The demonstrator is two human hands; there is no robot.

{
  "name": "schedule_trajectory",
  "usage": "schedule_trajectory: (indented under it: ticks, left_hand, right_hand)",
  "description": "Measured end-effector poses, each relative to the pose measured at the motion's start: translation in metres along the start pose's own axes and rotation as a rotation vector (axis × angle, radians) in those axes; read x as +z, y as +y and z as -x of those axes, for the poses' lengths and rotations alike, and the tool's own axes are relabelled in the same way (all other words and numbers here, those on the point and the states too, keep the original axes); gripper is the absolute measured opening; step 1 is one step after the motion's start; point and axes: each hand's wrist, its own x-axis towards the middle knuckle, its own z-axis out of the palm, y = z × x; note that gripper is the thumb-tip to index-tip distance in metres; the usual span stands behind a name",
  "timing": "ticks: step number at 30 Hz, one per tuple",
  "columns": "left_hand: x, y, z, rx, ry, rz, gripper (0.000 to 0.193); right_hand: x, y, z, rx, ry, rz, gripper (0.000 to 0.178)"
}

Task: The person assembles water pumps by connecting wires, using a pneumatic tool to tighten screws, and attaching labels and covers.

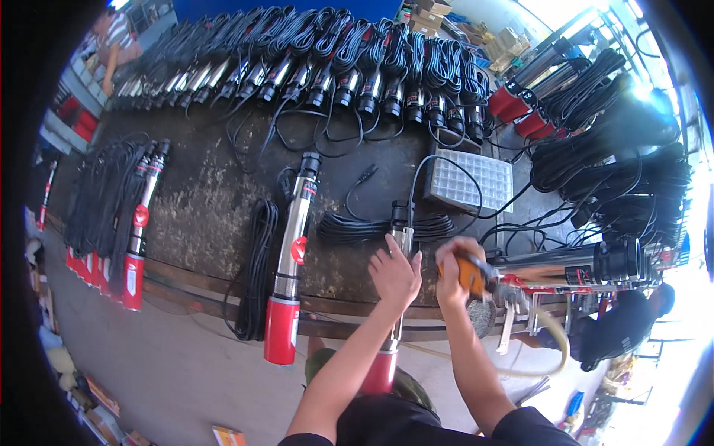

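In front of me a slim metal submersible pump with a red lower end lies over the table edge toward my body. My left hand is over its steel barrel, fingers spread and thumb apart; whether the palm presses on it cannot be made out. Just right of the pump, my right hand grips an orange power tool, slightly blurred, with a pale hose near it. A coiled black cable lies behind the pump. Left of my hands rests another red-ended pump beside its own coil.
A row of pumps with bundled cables lines the table's far side. A white compartment tray sits behind my right hand. More pumps and cable heaps crowd the right; grouped pumps lie left. People are at right and far left.
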Motion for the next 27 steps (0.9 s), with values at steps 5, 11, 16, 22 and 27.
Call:
schedule_trajectory:
  ticks: [5,11,16,22,27]
  left_hand:
    - [-0.044,-0.070,-0.125,0.221,0.344,0.203,0.028]
    - [-0.026,-0.114,-0.187,0.157,0.010,-0.080,0.038]
    - [-0.016,-0.127,-0.200,0.143,-0.158,0.002,0.024]
    - [-0.020,-0.119,-0.207,0.218,-0.231,-0.084,0.015]
    - [-0.024,-0.127,-0.204,0.273,-0.120,-0.193,0.011]
  right_hand:
    - [-0.046,-0.052,0.072,0.043,0.015,0.165,0.008]
    - [-0.063,-0.068,0.139,0.295,0.138,0.047,0.016]
    - [-0.064,-0.076,0.144,0.339,0.209,-0.088,0.016]
    - [-0.073,-0.069,0.142,0.360,0.195,-0.087,0.019]
    - [-0.068,-0.084,0.128,0.404,0.156,-0.117,0.020]
